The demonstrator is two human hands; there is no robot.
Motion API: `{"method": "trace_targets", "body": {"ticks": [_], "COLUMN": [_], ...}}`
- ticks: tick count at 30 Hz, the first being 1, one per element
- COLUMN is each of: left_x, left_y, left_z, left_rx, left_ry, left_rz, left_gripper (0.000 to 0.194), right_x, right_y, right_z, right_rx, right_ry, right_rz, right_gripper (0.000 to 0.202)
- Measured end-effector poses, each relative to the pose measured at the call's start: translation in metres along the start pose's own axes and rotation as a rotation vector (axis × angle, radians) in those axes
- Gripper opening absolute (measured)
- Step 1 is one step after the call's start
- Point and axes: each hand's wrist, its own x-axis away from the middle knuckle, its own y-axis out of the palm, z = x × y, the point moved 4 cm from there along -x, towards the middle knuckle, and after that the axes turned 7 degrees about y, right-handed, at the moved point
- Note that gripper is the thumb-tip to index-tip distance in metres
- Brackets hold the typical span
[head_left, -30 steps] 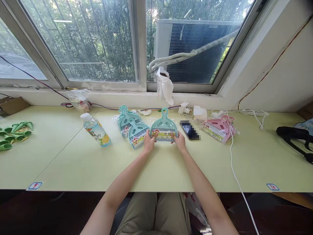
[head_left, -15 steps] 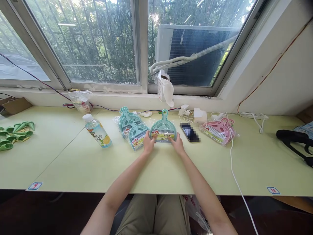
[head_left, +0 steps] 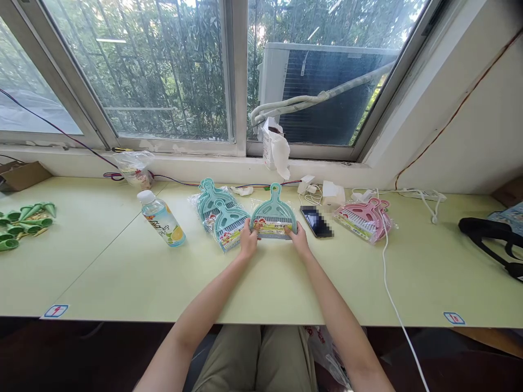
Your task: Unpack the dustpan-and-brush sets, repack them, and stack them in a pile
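Observation:
A teal dustpan-and-brush set point(head_left: 273, 214) in clear wrap is held in front of me, its handle pointing toward the window. My left hand point(head_left: 249, 239) grips its lower left corner and my right hand point(head_left: 298, 239) grips the lower right one, thumbs on top. Just left of it, several more wrapped teal sets point(head_left: 220, 209) lie overlapping on the pale green table point(head_left: 196, 288). Pink wrapped sets point(head_left: 365, 218) lie farther right, with a white cable across them.
A drink bottle point(head_left: 162, 219) lies tilted at the left, and green cone-shaped pieces point(head_left: 26, 223) are at the far left. Right of my hands are a phone point(head_left: 315, 220) and a white charger point(head_left: 306, 184). A black strapped item point(head_left: 492, 231) sits at the right edge.
Both hands keep hold of the teal set, which has barely shifted. The view has moved very slightly.

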Motion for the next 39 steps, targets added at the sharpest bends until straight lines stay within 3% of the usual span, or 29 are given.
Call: {"method": "trace_targets", "body": {"ticks": [7,21,27,39], "left_x": [-0.001,-0.004,-0.003,-0.005], "left_y": [0.0,-0.007,-0.004,0.0], "left_z": [-0.001,0.003,0.003,-0.002], "left_rx": [0.025,0.065,0.042,0.077], "left_ry": [-0.02,-0.05,-0.022,-0.013], "left_rz": [-0.001,0.05,0.023,-0.007], "left_gripper": [0.041,0.036,0.034,0.035], "right_x": [0.0,0.004,-0.001,-0.008], "right_y": [0.002,0.006,-0.003,-0.005], "right_z": [0.003,-0.006,0.0,0.006], "right_rx": [-0.135,-0.282,-0.235,-0.22], "right_ry": [0.129,0.148,0.111,0.051], "right_rz": [-0.064,-0.21,-0.079,-0.004], "right_gripper": [0.053,0.054,0.051,0.048]}}
